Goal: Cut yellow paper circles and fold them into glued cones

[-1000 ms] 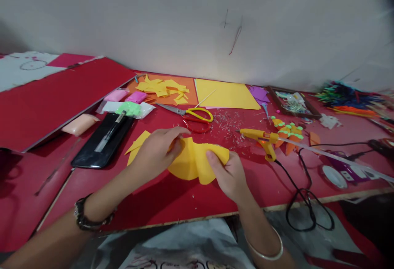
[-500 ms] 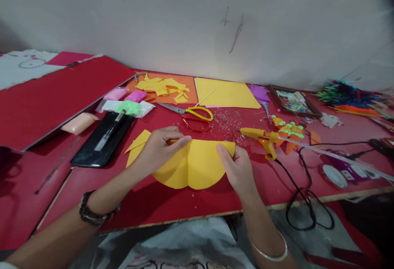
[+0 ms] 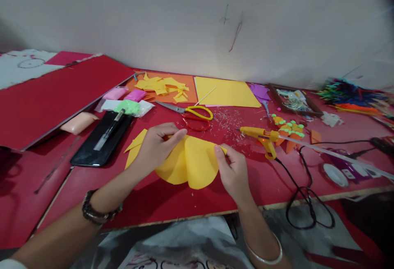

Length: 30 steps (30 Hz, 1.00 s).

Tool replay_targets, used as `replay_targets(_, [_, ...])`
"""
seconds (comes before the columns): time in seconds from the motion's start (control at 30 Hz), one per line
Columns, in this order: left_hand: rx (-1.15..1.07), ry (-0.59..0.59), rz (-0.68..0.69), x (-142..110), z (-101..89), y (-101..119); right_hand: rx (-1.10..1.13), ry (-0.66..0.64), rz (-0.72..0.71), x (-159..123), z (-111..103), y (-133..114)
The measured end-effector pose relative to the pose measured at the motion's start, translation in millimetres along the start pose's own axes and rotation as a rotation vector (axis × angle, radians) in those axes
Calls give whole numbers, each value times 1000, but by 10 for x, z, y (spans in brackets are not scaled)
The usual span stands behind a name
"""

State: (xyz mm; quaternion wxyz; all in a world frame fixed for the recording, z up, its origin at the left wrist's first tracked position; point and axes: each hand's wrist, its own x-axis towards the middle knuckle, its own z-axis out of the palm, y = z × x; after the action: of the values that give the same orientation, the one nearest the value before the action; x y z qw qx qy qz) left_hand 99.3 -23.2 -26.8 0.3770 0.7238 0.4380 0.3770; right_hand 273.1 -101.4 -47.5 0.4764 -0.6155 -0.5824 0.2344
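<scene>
A yellow paper cutout [image 3: 200, 162] with two rounded lobes and a crease down its middle is held up over the red table. My left hand [image 3: 160, 143] pinches its top edge near the crease, thumb in front. At the right end of the same edge, my right hand [image 3: 232, 166] grips it between thumb and fingers. The right lobe bends forward along the crease. Other yellow paper [image 3: 133, 148] lies partly hidden behind my left hand. Just beyond the cutout are scissors [image 3: 198, 115] with one yellow and one red handle.
A yellow glue gun [image 3: 261, 137] with a lit light and long glue stick lies at right, its cord looping over the edge. Behind are yellow sheets [image 3: 227, 92] and paper scraps [image 3: 163, 86]. A black tray [image 3: 89, 150] with a pen sits left, beside bagged clay [image 3: 80, 123].
My right hand has moved left, towards my left hand. The paper's right lobe now curves forward at the crease instead of lying nearly flat.
</scene>
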Motion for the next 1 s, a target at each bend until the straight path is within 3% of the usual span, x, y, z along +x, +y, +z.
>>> replay_targets(0.23, [157, 10, 55, -34, -13, -69, -3, 26, 28, -11, -31, 14])
replay_targets(0.4, [171, -42, -20, -16, -89, -110, 27, 55, 126, -22, -88, 62])
replay_targets(0.6, [100, -343, -14, -24, -184, -198, 36, 129, 179, -4, -173, 113])
replay_targets(0.7, [93, -408, -86, -67, -216, -272, 44, 157, 192, 16, -224, 134])
replay_targets(0.83, [171, -379, -29, -87, -269, -312, 22, 214, 190, 34, -324, 187])
replay_targets(1.0, [261, -231, 29, -100, -310, -302, 15, 244, 197, 35, -445, 246])
